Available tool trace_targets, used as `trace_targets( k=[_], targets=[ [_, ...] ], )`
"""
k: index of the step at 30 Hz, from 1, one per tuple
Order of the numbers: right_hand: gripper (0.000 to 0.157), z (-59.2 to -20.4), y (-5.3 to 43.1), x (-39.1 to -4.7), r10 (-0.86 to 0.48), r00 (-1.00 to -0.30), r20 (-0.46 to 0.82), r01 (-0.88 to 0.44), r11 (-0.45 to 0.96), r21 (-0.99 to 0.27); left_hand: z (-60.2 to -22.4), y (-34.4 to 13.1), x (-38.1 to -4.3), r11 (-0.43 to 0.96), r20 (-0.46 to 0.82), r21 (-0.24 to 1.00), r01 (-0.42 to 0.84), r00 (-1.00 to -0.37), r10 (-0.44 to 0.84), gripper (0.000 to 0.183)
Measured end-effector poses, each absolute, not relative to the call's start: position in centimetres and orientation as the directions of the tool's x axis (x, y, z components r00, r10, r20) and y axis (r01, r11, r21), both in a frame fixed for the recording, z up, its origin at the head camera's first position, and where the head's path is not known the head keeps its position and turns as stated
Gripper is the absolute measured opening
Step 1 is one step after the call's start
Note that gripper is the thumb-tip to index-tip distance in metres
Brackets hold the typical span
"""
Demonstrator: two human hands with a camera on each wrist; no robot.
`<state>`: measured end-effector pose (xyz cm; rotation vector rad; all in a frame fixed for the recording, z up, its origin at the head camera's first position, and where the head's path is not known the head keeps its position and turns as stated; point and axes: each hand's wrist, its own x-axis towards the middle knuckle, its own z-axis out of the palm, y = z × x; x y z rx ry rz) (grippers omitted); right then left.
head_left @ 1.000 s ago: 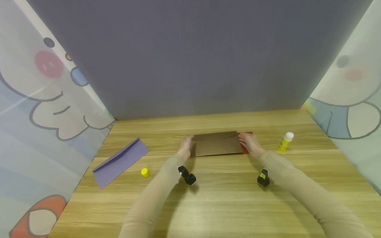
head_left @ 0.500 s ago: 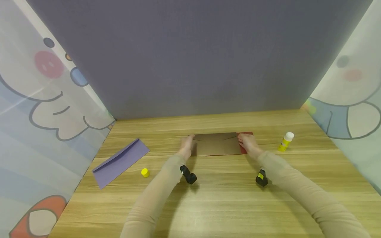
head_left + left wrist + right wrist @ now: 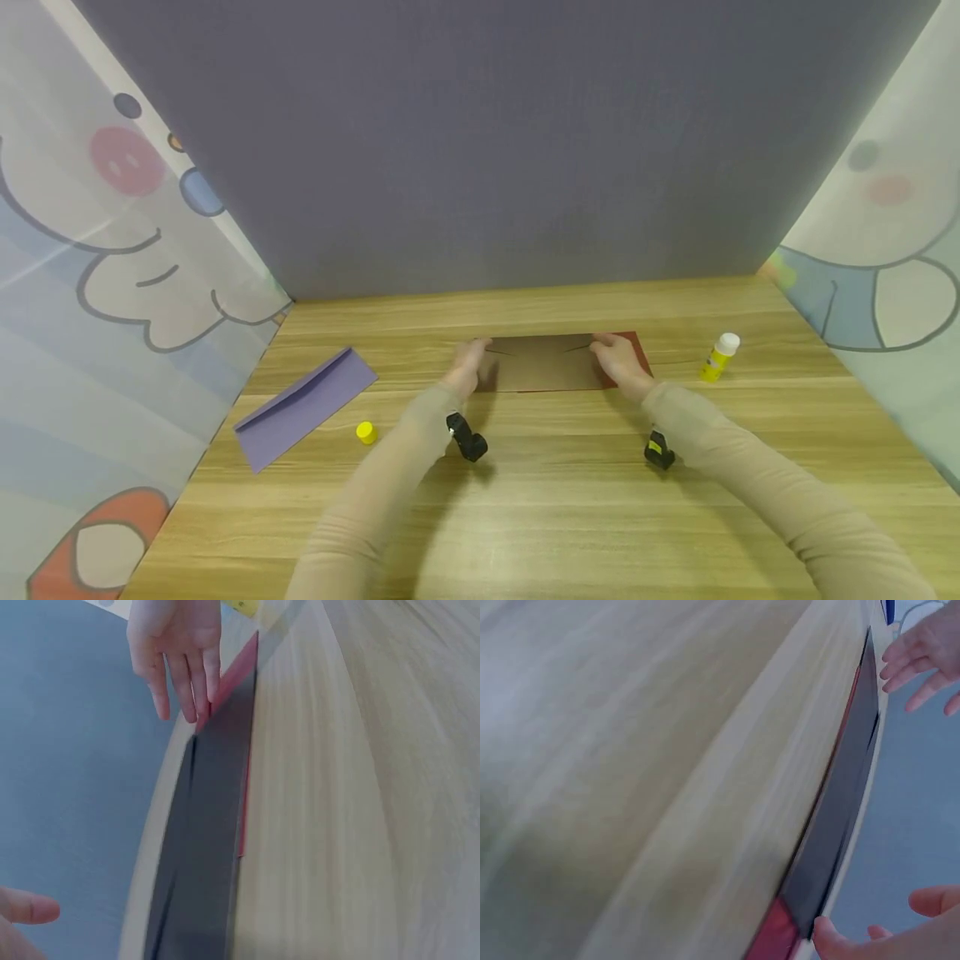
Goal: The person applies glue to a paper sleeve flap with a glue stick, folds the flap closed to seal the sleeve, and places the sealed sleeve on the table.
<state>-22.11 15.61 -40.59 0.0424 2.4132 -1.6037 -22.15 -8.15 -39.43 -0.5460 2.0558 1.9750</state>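
Note:
A brown envelope (image 3: 543, 364), its flap lines facing up, lies flat on a red piece of paper or envelope (image 3: 240, 669). The red shows at the right end and as a thin strip along the near edge. My left hand (image 3: 467, 367) is at the brown envelope's left end. Its fingers are straight and spread in the right wrist view. Over the right end, my right hand (image 3: 621, 360) rests with extended fingers, their tips at the far right corner. In the right wrist view a fingertip (image 3: 823, 927) of that hand meets the corner where brown and red overlap.
A purple envelope (image 3: 306, 410) with its flap raised lies at the left of the wooden table (image 3: 555, 517). Close to it sits a yellow cap (image 3: 366, 432). On the right stands a yellow glue stick (image 3: 717, 360) with a white base. A grey panel (image 3: 517, 150) rises behind.
The brown envelope has settled flatter, its near edge dropping onto the red one. My right hand has shifted slightly left, uncovering more red at the right end.

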Motion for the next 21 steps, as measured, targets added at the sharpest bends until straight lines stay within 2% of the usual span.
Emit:
trace_targets(
  k=[4,7,16,21],
  targets=[
    [0.046,-40.1,14.8,-22.2,-0.122,-0.975,-0.187,0.123,0.409,-0.904,-38.0,-9.1,-21.4,0.077,-0.423,0.902,-0.426,-0.905,-0.049,0.057],
    [0.043,-39.7,13.9,-22.5,-0.15,-0.973,-0.172,0.1,0.4,-0.911,-36.9,-10.0,-21.1,0.117,-0.388,0.912,-0.392,-0.92,-0.059,0.059],
    [0.038,-38.0,10.1,-23.4,-0.279,-0.945,-0.17,0.076,0.32,-0.945,-34.1,-13.9,-20.5,0.23,-0.361,0.903,-0.362,-0.931,-0.048,0.046],
    [0.037,-36.9,7.8,-23.2,-0.36,-0.917,-0.171,0.061,0.298,-0.953,-33.0,-16.6,-20.1,0.259,-0.302,0.913,-0.315,-0.949,-0.09,0.043]
  ],
)
